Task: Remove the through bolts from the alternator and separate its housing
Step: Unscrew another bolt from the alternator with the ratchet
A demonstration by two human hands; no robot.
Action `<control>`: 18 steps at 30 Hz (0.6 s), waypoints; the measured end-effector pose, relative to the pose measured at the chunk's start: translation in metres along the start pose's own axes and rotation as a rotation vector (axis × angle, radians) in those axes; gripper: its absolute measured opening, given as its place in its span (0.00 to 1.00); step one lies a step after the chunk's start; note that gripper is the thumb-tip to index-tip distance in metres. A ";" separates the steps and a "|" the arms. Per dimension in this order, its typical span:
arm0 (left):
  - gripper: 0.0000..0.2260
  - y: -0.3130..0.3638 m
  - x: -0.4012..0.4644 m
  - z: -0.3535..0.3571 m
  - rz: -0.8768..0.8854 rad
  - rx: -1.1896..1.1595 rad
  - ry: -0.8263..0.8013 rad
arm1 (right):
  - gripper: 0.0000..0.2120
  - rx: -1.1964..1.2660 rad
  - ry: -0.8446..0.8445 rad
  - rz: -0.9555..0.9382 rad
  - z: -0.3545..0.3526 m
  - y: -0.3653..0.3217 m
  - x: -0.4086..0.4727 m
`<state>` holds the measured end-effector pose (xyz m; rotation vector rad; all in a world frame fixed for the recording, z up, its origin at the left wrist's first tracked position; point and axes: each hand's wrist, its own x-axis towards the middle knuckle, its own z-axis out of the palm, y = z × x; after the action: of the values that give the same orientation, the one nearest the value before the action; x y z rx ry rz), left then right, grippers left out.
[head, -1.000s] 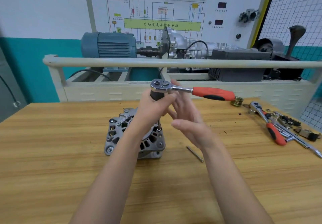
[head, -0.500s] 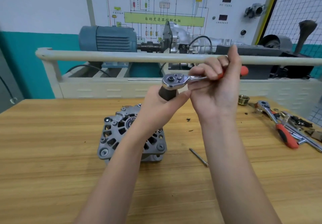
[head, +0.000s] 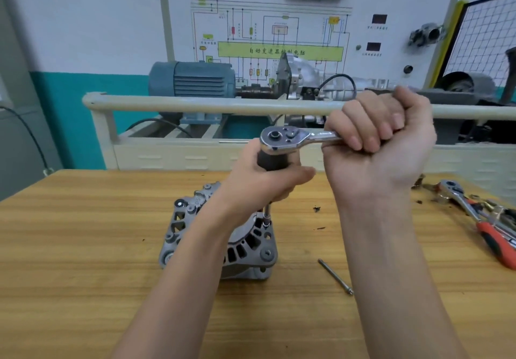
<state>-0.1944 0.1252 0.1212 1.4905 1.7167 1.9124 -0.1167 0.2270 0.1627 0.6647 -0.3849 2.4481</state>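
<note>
A grey alternator [head: 248, 250] stands on the wooden table [head: 83, 275]. A ratchet wrench [head: 284, 138] sits above it on a black extension whose thin tip meets a bolt on the alternator's right rim. My left hand [head: 265, 183] grips the black extension just under the ratchet head. My right hand [head: 382, 146] is wrapped round the wrench handle, hiding it. One removed through bolt [head: 335, 276] lies loose on the table to the right of the alternator.
A second red-handled ratchet [head: 485, 230] and several small tools lie at the table's right edge. Dark specks dot the wood near them. Behind the table runs a pale rail [head: 195, 104] with a blue motor [head: 192, 79] and a wiring board.
My right hand went from open fingers near the ratchet head to a full grip on the handle. The camera has come closer.
</note>
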 end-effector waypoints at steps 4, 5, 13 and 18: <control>0.18 -0.001 0.004 0.007 -0.025 -0.040 0.244 | 0.23 -0.145 -0.034 -0.214 0.008 0.013 -0.019; 0.19 0.000 0.004 0.008 -0.029 -0.036 0.293 | 0.23 -0.166 -0.046 -0.244 0.008 0.017 -0.022; 0.14 0.009 -0.007 -0.003 -0.026 0.158 -0.043 | 0.21 0.019 -0.119 0.237 -0.004 -0.006 0.008; 0.13 0.008 -0.006 0.005 -0.049 0.056 -0.091 | 0.20 0.119 -0.109 0.382 -0.008 -0.011 0.013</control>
<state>-0.1840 0.1216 0.1238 1.5151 1.7635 1.7579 -0.1221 0.2449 0.1641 0.8430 -0.4454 2.8209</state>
